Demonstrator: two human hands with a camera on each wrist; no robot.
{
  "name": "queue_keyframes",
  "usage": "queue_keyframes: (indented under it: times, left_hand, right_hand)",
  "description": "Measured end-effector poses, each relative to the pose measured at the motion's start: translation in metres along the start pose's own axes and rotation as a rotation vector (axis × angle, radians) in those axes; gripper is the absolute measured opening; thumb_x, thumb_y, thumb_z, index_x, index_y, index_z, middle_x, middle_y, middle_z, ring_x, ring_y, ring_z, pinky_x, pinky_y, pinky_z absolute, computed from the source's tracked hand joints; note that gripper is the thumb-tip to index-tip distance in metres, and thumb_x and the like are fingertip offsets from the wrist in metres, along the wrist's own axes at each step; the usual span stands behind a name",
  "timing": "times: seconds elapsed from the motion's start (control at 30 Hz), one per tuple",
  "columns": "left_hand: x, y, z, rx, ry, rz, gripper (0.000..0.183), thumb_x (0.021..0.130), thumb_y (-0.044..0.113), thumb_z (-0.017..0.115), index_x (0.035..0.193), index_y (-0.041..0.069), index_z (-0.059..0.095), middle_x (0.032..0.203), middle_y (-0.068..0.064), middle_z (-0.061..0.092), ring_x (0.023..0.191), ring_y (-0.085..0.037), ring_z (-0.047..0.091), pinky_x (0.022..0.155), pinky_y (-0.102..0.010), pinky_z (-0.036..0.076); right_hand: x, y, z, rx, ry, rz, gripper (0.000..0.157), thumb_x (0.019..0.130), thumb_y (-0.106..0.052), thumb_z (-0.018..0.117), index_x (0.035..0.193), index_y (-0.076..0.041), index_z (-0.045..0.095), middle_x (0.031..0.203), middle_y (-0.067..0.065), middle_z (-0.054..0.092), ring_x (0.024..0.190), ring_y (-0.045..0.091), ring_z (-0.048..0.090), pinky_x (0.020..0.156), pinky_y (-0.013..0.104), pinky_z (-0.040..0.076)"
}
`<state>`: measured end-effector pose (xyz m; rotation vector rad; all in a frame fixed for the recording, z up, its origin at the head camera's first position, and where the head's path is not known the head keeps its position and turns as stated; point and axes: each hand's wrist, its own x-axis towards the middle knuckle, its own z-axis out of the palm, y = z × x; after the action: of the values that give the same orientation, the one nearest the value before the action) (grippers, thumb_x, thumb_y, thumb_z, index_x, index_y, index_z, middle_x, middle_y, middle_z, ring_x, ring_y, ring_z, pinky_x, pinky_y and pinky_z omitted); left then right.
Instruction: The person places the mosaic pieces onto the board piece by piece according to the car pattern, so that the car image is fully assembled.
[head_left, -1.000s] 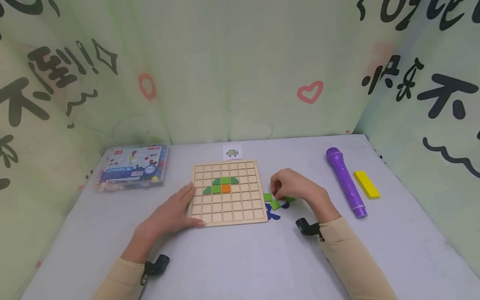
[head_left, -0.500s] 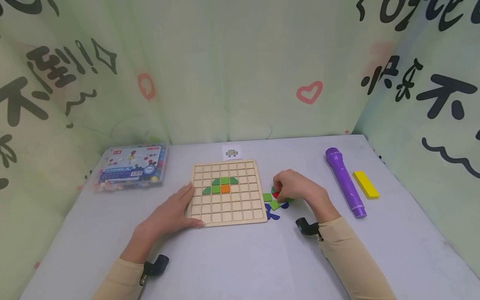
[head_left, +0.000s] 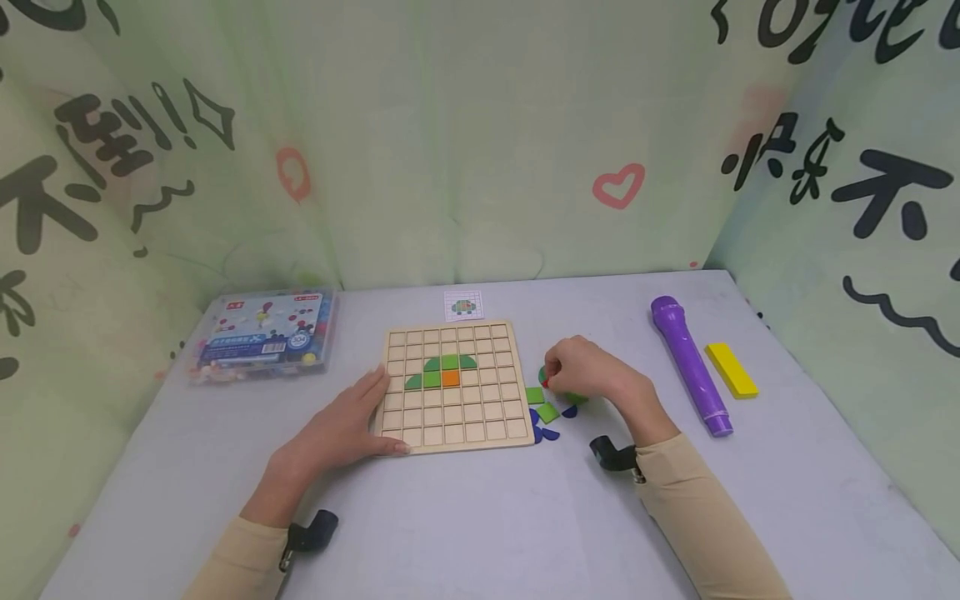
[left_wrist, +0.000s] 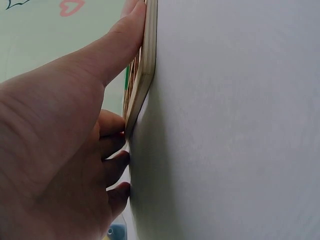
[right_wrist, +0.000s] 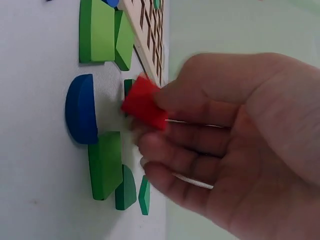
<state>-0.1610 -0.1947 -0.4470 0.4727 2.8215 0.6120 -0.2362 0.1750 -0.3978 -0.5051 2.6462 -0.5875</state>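
My left hand [head_left: 337, 429] lies at the left side of a wooden grid board [head_left: 487, 410]. Its thumb is along the front left corner and its fingers reach along the left edge. Set into the board are several green pieces [head_left: 450, 361] and one orange square [head_left: 451, 377]. To the right of the board, my right hand [head_left: 588, 371] pinches a red block [right_wrist: 145, 104] between thumb and fingertips, just above the table. Around that hand lie loose light green blocks [right_wrist: 100, 32], a blue half-round block [right_wrist: 81, 109] and darker green blocks [right_wrist: 127, 187].
Behind the board lies a small pattern card [head_left: 463, 306]. A clear plastic box [head_left: 266, 333] with a printed label stands at the back left. A purple microphone-shaped object [head_left: 692, 367] and a yellow block [head_left: 732, 370] lie on the right. Printed curtains enclose the table.
My right hand has shifted only slightly over the loose blocks, and the red block is now held a little further left. The left hand and the board have stayed in place.
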Motion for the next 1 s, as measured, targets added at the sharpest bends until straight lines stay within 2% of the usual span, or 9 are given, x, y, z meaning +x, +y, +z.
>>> queue_keyframes:
  times: [0.1, 0.2, 0.3, 0.4, 0.6, 0.83, 1.0]
  left_hand:
    - [0.000, 0.000, 0.000, 0.000, 0.000, -0.003, 0.121, 0.072, 0.069, 0.075, 0.158, 0.004, 0.020, 0.167, -0.015, 0.015, 0.153, -0.038, 0.021, 0.123, -0.052, 0.027]
    - [0.000, 0.001, 0.000, 0.001, 0.000, -0.005, 0.121, 0.072, 0.069, 0.074, 0.158, 0.004, 0.020, 0.167, -0.015, 0.015, 0.153, -0.037, 0.021, 0.123, -0.052, 0.027]
    - [-0.001, 0.002, -0.001, 0.002, -0.001, -0.004, 0.121, 0.072, 0.068, 0.074, 0.158, 0.004, 0.020, 0.167, -0.015, 0.015, 0.153, -0.038, 0.020, 0.123, -0.052, 0.027]
    - [-0.002, 0.003, -0.002, -0.001, -0.004, -0.005, 0.120, 0.073, 0.067, 0.075, 0.158, 0.003, 0.019, 0.167, -0.015, 0.015, 0.153, -0.038, 0.020, 0.123, -0.052, 0.027]
    - [-0.002, 0.002, -0.002, 0.002, -0.001, -0.007, 0.120, 0.073, 0.068, 0.074, 0.158, 0.004, 0.020, 0.167, -0.015, 0.015, 0.153, -0.037, 0.020, 0.123, -0.052, 0.027]
    - [-0.002, 0.002, -0.002, 0.001, 0.004, -0.005, 0.118, 0.074, 0.066, 0.075, 0.158, 0.004, 0.020, 0.167, -0.014, 0.015, 0.153, -0.037, 0.021, 0.123, -0.052, 0.028]
    - [0.000, 0.001, -0.002, 0.001, 0.002, -0.005, 0.120, 0.073, 0.069, 0.074, 0.159, 0.005, 0.019, 0.168, -0.014, 0.014, 0.153, -0.036, 0.021, 0.123, -0.051, 0.027]
  right_hand:
    - [0.001, -0.001, -0.001, 0.047, 0.030, 0.010, 0.012, 0.084, -0.007, 0.061, 0.080, -0.010, 0.072, 0.071, 0.003, 0.061, 0.059, 0.015, 0.051, 0.052, 0.025, 0.041]
    - [0.003, -0.005, -0.001, 0.103, 0.071, 0.002, 0.011, 0.087, -0.010, 0.063, 0.088, -0.010, 0.074, 0.081, 0.004, 0.066, 0.068, 0.017, 0.055, 0.056, 0.025, 0.045]
    - [0.006, -0.011, 0.001, 0.166, 0.102, -0.032, 0.011, 0.087, -0.010, 0.064, 0.091, -0.009, 0.074, 0.088, 0.005, 0.068, 0.075, 0.018, 0.056, 0.061, 0.026, 0.048]
    - [0.011, -0.016, 0.005, 0.220, 0.116, -0.063, 0.012, 0.086, -0.008, 0.063, 0.090, -0.011, 0.074, 0.087, 0.004, 0.069, 0.077, 0.018, 0.056, 0.064, 0.026, 0.047]
    - [0.022, -0.027, 0.017, 0.242, 0.124, -0.115, 0.014, 0.084, -0.007, 0.061, 0.089, -0.014, 0.072, 0.084, 0.001, 0.066, 0.080, 0.018, 0.056, 0.068, 0.027, 0.047]
    - [0.032, -0.042, 0.029, 0.271, 0.099, -0.162, 0.032, 0.088, -0.003, 0.055, 0.110, -0.016, 0.073, 0.088, 0.003, 0.062, 0.085, 0.020, 0.053, 0.069, 0.028, 0.045]
    - [0.042, -0.052, 0.038, 0.222, 0.130, -0.175, 0.027, 0.089, -0.003, 0.057, 0.107, -0.016, 0.073, 0.085, 0.001, 0.064, 0.080, 0.018, 0.055, 0.066, 0.026, 0.047]
